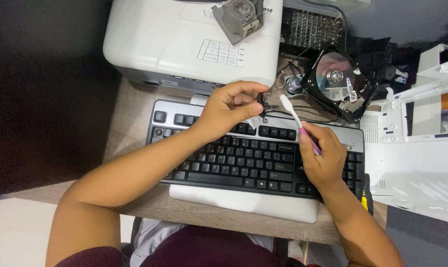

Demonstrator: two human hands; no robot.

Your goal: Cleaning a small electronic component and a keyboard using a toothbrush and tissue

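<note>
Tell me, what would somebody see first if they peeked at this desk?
Probably the two hands in the middle: the right hand holds a toothbrush, and the left hand pinches a small black part above a black keyboard. Behind, right, a shiny opened hard drive glints beside a white projector.

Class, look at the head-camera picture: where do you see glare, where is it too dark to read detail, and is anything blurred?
Head view: glare on the shiny platter of the opened hard drive; the left side beyond the table is near black; the left hand, right hand, toothbrush and keyboard look sharp.
</note>
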